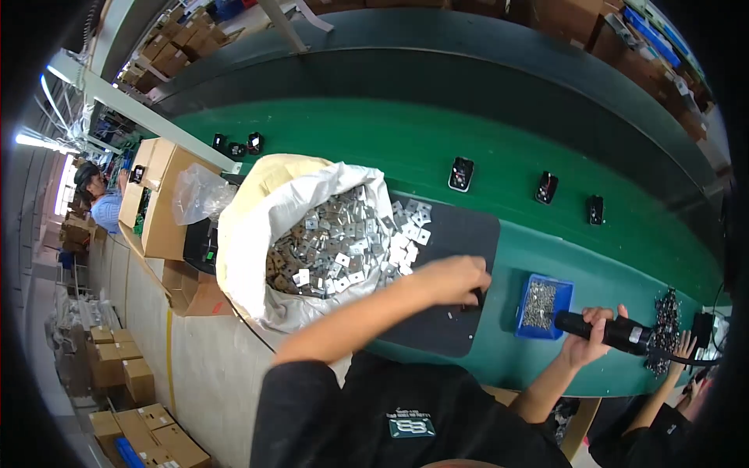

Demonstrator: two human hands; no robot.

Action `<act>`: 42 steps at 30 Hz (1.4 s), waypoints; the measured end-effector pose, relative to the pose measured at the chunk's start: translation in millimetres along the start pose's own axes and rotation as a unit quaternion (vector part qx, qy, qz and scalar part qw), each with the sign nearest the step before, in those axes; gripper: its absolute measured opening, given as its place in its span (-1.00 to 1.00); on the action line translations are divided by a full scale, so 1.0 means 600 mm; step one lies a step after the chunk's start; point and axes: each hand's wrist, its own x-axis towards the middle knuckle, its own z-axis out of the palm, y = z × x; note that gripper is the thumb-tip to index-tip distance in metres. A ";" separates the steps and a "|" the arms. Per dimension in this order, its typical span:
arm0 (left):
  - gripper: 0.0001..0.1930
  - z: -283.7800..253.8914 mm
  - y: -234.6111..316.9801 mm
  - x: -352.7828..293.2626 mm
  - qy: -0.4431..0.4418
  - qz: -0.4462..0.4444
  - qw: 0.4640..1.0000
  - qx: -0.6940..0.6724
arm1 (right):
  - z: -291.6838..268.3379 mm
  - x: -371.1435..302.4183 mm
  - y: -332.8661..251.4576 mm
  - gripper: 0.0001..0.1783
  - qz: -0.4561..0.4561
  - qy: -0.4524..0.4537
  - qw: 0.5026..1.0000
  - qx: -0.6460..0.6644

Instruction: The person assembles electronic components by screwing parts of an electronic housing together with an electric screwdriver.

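My right hand [591, 337] grips a black electric screwdriver [624, 334], its front end pointing left over a blue bin [568, 300] of small silver screws [538, 304]. Over the right part of a black mat [449, 226] is my left hand [460, 281], fingers curled down and closed. Something dark shows under its fingertips, too hidden to name. Left of the mat, an open white sack [250, 242] is full of small square metal plates [343, 234] with holes. More loose plates [407, 230] lie on the mat's upper left corner.
Several black housings [461, 174] sit along the green conveyor belt [351, 129]. Small dark parts [668, 312] are heaped at right, near a co-worker's hand [684, 347]. Cardboard boxes [175, 199] stand left of the sack. Another person [105, 204] is farther left.
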 end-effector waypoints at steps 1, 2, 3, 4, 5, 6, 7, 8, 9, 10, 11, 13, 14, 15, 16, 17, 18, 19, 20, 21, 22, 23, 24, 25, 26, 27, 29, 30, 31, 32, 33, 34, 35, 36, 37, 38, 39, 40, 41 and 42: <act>-0.77 0.032 -0.014 -0.005 0.012 -0.017 1.000 0.014 | -0.002 0.002 0.000 -0.42 0.000 -0.018 1.000 0.005; -0.75 0.052 -0.009 -0.008 0.033 -0.058 0.997 0.037 | -0.010 0.002 -0.009 -0.42 0.003 -0.035 0.999 0.002; -0.74 0.060 -0.019 -0.006 0.054 -0.036 0.998 0.018 | -0.013 0.003 -0.012 -0.43 0.008 -0.040 0.999 0.007; -0.72 0.067 -0.032 -0.004 0.076 -0.014 0.997 -0.001 | -0.014 0.009 -0.009 -0.43 0.009 -0.046 0.999 -0.001; -0.70 0.064 -0.035 -0.004 0.078 -0.009 0.997 0.026 | -0.013 0.009 -0.009 -0.43 0.005 -0.032 0.999 -0.025; -0.68 0.054 -0.037 -0.009 0.081 -0.007 0.995 0.052 | -0.012 0.009 -0.009 -0.43 0.004 -0.020 0.999 -0.050; -0.58 0.041 -0.042 -0.017 0.081 -0.014 0.994 0.076 | -0.011 0.012 -0.007 -0.43 0.007 -0.034 0.999 -0.021; -0.47 0.023 -0.035 -0.027 0.117 -0.019 0.991 0.068 | -0.009 0.011 -0.006 -0.43 0.004 -0.040 0.999 -0.002; -0.44 0.006 -0.028 -0.043 0.145 -0.020 0.987 0.070 | -0.003 0.013 -0.004 -0.43 0.004 -0.033 0.999 -0.016; -0.52 -0.010 -0.021 -0.061 0.172 -0.035 0.983 0.051 | 0.003 0.014 0.000 -0.43 0.002 -0.028 0.999 -0.028; -0.64 -0.024 -0.014 -0.082 0.213 -0.058 0.974 0.056 | -0.002 0.014 0.003 -0.45 0.003 -0.022 0.999 -0.035; -0.86 -0.049 -0.004 -0.129 0.264 -0.200 0.932 0.146 | -0.026 0.011 -0.004 -0.46 0.015 -0.024 1.000 0.008; -0.90 -0.061 -0.010 -0.160 0.292 -0.273 0.900 0.172 | -0.032 0.010 -0.009 -0.48 0.029 -0.038 0.997 0.065; -0.88 -0.078 0.002 -0.185 0.316 -0.333 0.862 0.212 | -0.033 0.012 -0.010 -0.48 0.031 -0.033 0.997 0.059; -0.88 -0.079 -0.011 -0.206 0.328 -0.349 0.840 0.253 | -0.031 0.012 -0.009 -0.49 0.028 -0.022 0.998 0.046; -0.77 -0.085 -0.012 -0.221 0.327 -0.361 0.842 0.231 | -0.029 0.011 -0.009 -0.50 0.028 -0.009 0.999 0.033; -0.72 -0.087 -0.012 -0.226 0.331 -0.368 0.838 0.229 | -0.026 0.015 -0.007 -0.50 0.027 -0.009 0.999 0.026; -0.75 -0.078 -0.020 -0.230 0.331 -0.359 0.847 0.210 | -0.026 0.014 -0.010 -0.50 0.031 -0.007 0.999 0.030; -0.77 -0.072 -0.029 -0.233 0.333 -0.350 0.855 0.192 | -0.022 0.014 -0.012 -0.49 0.034 -0.007 0.999 0.036; -0.81 -0.068 -0.034 -0.231 0.343 -0.351 0.851 0.187 | -0.020 0.012 -0.014 -0.49 0.030 -0.011 0.999 0.039; -0.85 -0.062 -0.037 -0.233 0.353 -0.351 0.848 0.180 | -0.016 0.009 -0.016 -0.48 0.024 -0.016 0.999 0.040; -0.87 -0.062 -0.041 -0.238 0.353 -0.337 0.852 0.190 | -0.010 0.008 -0.018 -0.48 0.022 -0.012 0.999 0.038; -0.87 -0.062 -0.040 -0.239 0.354 -0.326 0.850 0.213 | -0.003 0.006 -0.020 -0.47 0.019 -0.002 0.999 0.036; -0.87 -0.057 -0.039 -0.245 0.370 -0.349 0.838 0.198 | 0.006 0.005 -0.020 -0.46 0.015 0.004 0.999 0.041; -0.85 -0.053 -0.037 -0.246 0.369 -0.366 0.833 0.191 | 0.007 0.004 -0.019 -0.46 0.005 -0.008 0.998 0.059; -0.84 -0.049 -0.044 -0.250 0.361 -0.364 0.831 0.216 | 0.017 0.005 -0.021 -0.46 -0.006 0.001 0.999 0.044; -0.86 -0.049 -0.040 -0.248 0.371 -0.380 0.830 0.172 | 0.026 0.001 -0.019 -0.47 -0.021 -0.013 0.999 -0.024; -0.87 -0.050 -0.037 -0.245 0.363 -0.372 0.833 0.190 | 0.028 -0.002 -0.016 -0.48 -0.025 -0.008 1.000 -0.009; -0.88 -0.051 -0.040 -0.247 0.368 -0.371 0.833 0.182 | 0.031 -0.005 -0.013 -0.48 -0.023 -0.009 1.000 -0.008; -0.89 -0.050 -0.040 -0.249 0.376 -0.375 0.829 0.175 | 0.034 -0.006 -0.008 -0.48 -0.019 -0.014 1.000 -0.002; -0.89 -0.048 -0.038 -0.244 0.373 -0.369 0.834 0.171 | 0.034 -0.006 0.000 -0.49 -0.024 -0.015 0.999 -0.022; -0.90 -0.048 -0.036 -0.239 0.381 -0.370 0.828 0.181 | 0.031 -0.006 0.006 -0.49 -0.027 -0.016 0.999 -0.041; -0.91 -0.050 -0.030 -0.235 0.389 -0.375 0.819 0.193 | 0.028 -0.006 0.009 -0.49 -0.028 -0.025 0.999 -0.029; -0.91 -0.053 -0.023 -0.229 0.387 -0.376 0.820 0.193 | 0.025 -0.003 0.009 -0.49 -0.026 -0.024 0.999 -0.029; -0.93 -0.055 -0.013 -0.220 0.392 -0.371 0.814 0.215 | 0.024 0.001 0.009 -0.49 -0.024 -0.028 0.999 -0.032; -0.94 -0.056 -0.004 -0.211 0.395 -0.366 0.808 0.239 | 0.024 0.002 0.007 -0.49 -0.021 -0.029 0.999 -0.034; -0.95 -0.049 -0.003 -0.209 0.384 -0.346 0.829 0.213 | 0.025 0.003 0.006 -0.49 -0.015 -0.030 0.999 -0.029; -0.93 -0.038 -0.001 -0.199 0.372 -0.317 0.856 0.168 | 0.025 0.003 0.004 -0.49 -0.008 -0.032 0.999 -0.019; -0.92 -0.021 0.025 -0.162 0.368 -0.309 0.875 0.059 | 0.024 0.004 0.005 -0.48 -0.004 -0.036 0.999 -0.011; -0.89 -0.003 0.027 -0.139 0.328 -0.232 0.913 0.073 | 0.024 0.004 0.009 -0.48 -0.001 -0.037 0.999 -0.007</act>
